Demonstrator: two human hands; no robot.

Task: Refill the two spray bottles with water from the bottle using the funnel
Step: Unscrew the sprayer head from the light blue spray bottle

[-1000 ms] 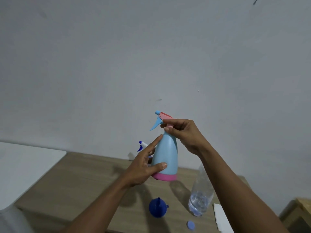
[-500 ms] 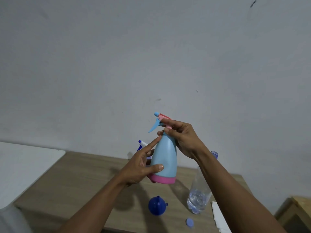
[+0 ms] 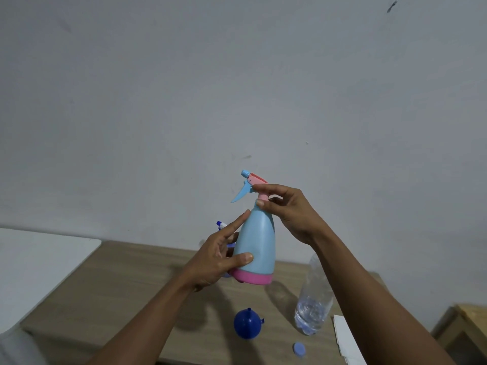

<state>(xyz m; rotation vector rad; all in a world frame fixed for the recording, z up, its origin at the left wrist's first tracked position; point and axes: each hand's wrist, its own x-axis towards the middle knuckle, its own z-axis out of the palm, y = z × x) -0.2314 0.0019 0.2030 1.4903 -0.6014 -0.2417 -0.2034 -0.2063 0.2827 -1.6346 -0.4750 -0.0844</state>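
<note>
The step in hand looks like work on the spray head. The light-blue plastic spray bottle with a pink base and pink-and-blue trigger head (image 3: 257, 241) is held upright in the air, above the wooden table (image 3: 118, 280). The left hand (image 3: 216, 255) grips its lower body, with the thumb across the front and the index finger laid straight up the side. The right hand (image 3: 287, 214) pinches the pink neck just under the trigger, fingertips closed on it.

Whether the head is being loosened or tightened cannot be told from this. If it is coming off, the next move calls for more turns with the body held steady, then lifting the head and its tube out.

- Directly below the held bottle: the dark-blue plastic funnel (image 3: 247, 324), lying mouth down.
- Below and to its right: the clear plastic water bottle (image 3: 313, 304), with only a little water at the bottom, and a pale-blue round cap (image 3: 299, 348) nearer the camera.
- Just behind it, mostly hidden by the left hand: a second spray bottle with a white and dark-blue nozzle (image 3: 220, 224).

Against half a second ago, the held bottle sits in almost the same place. The right fingers have shifted round the neck — probably a fresh grip between turns — and the right forearm now covers the water bottle's neck.
</note>
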